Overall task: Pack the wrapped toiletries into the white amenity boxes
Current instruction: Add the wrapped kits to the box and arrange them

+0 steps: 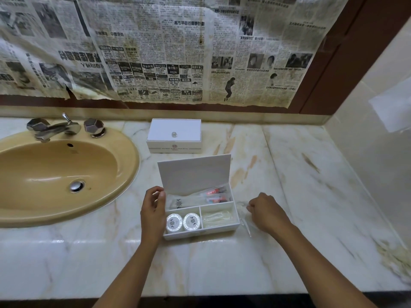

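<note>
A pale marble counter [289, 174] veined in tan and grey runs the width of the room, its front edge glossy under the person's forearms. Between the two hands sits an open white amenity box [201, 227], its lid [194, 174] standing tilted back. The left hand [153, 210] curls against the box's left wall, thumb and fingers near the lid's lower corner; whether it actually pinches anything cannot be told. The right hand [265, 213], just right of the box, is curled and pinches a clear plastic-wrapped item [244, 221] lying on the marble. Inside, two round wrapped soaps [182, 222] fill the compartment nearest the left hand. Beyond the hands stands a closed white box [174, 135]. Left of the left hand lies a tan oval sink [55, 174] with a chrome faucet [53, 127]. Old newspaper [155, 52] covers the wall above.
</note>
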A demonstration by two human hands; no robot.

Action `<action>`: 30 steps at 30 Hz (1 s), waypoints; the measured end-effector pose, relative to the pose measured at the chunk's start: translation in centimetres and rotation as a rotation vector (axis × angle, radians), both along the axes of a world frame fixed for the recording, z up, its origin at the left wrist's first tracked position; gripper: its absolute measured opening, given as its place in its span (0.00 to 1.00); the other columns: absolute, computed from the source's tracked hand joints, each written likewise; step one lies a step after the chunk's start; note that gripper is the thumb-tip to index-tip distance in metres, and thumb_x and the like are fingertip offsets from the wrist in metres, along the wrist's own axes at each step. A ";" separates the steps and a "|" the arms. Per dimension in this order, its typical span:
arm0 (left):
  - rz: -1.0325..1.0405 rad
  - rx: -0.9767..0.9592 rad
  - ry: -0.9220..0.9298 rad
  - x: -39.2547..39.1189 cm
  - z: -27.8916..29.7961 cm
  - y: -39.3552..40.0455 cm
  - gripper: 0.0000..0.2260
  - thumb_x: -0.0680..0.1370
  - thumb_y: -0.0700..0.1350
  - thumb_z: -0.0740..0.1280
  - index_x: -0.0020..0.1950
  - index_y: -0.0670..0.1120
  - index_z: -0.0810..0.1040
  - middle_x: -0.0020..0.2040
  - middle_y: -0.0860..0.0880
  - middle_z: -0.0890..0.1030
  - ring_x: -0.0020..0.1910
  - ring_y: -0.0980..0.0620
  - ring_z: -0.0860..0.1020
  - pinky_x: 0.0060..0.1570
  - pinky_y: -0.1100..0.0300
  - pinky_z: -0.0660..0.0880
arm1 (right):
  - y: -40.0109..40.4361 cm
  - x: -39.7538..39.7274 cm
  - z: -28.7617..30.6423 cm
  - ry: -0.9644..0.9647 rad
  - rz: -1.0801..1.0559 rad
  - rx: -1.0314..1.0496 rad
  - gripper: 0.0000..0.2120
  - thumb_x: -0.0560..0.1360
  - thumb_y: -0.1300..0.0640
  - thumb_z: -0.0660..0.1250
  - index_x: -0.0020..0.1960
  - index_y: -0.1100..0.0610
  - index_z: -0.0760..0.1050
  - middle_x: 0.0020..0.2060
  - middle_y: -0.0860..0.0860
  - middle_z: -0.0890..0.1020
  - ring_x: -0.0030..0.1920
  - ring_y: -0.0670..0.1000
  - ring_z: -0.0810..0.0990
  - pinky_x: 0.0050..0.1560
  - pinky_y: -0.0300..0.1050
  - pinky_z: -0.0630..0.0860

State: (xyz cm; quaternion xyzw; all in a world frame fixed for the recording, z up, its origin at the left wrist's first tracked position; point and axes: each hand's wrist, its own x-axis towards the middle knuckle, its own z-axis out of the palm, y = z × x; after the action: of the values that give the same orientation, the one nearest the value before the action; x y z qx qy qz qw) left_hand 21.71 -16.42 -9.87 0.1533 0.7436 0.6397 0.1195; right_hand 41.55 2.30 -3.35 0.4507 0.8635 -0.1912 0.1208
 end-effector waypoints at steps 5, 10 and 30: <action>-0.002 0.004 0.006 0.1 0.1 0.0 0.03 0.81 0.42 0.63 0.53 0.46 0.75 0.46 0.52 0.79 0.41 0.64 0.77 0.40 0.75 0.70 | -1.0 -1.1 3.0 0.308 0.030 0.179 0.09 0.77 0.56 0.66 0.55 0.54 0.81 0.49 0.51 0.81 0.49 0.52 0.77 0.46 0.42 0.70; -0.007 0.009 0.001 0.0 -0.1 0.0 0.02 0.81 0.42 0.63 0.52 0.47 0.75 0.46 0.51 0.79 0.40 0.62 0.76 0.41 0.74 0.70 | -3.9 -4.0 3.8 0.260 0.244 0.051 0.07 0.74 0.56 0.69 0.51 0.50 0.81 0.46 0.51 0.82 0.45 0.52 0.79 0.43 0.40 0.70; -0.001 0.026 -0.014 -0.1 -0.1 0.0 0.04 0.81 0.42 0.63 0.50 0.51 0.75 0.47 0.51 0.80 0.43 0.60 0.78 0.42 0.73 0.72 | -5.2 -6.3 1.0 -0.118 0.446 -0.121 0.14 0.79 0.52 0.61 0.58 0.59 0.78 0.62 0.59 0.75 0.56 0.58 0.78 0.54 0.45 0.72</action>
State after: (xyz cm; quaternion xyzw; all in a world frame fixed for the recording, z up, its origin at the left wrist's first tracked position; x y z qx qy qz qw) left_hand 21.57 -16.37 -9.99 0.1508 0.7344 0.6503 0.1228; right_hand 35.30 -2.85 -2.32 0.2511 0.9201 -0.1845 0.2373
